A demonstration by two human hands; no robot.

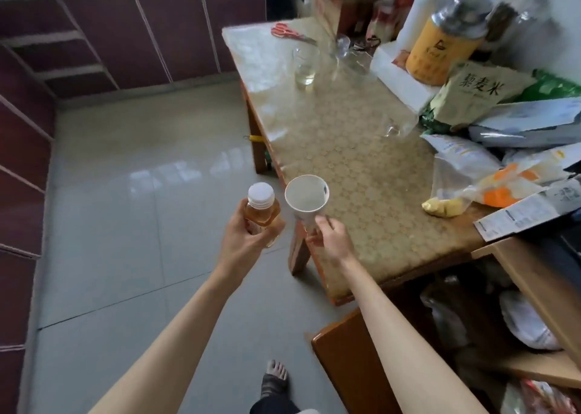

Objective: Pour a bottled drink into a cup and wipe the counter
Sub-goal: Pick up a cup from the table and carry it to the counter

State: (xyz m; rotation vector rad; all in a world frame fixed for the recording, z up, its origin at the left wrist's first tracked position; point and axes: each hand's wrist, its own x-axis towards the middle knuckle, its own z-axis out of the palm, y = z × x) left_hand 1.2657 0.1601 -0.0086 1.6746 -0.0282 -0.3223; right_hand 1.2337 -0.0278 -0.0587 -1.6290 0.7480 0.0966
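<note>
My left hand (248, 240) grips a small clear bottle (262, 210) of amber drink, upright, its white cap on. My right hand (333, 239) holds a white paper cup (307, 200) by its base, the mouth tilted toward me and nothing visible inside. Both are held in the air just off the near left corner of the wooden table (355, 168), which has a patterned clear cover. A yellow cloth (440, 207) lies on the table to the right, partly under plastic bags.
A drinking glass (305, 64) with a little liquid stands at the table's far end, red scissors (286, 31) beyond it. Tins, jars and food bags (515, 137) crowd the table's right side. Dark red cabinets line the left wall; grey tiled floor lies below.
</note>
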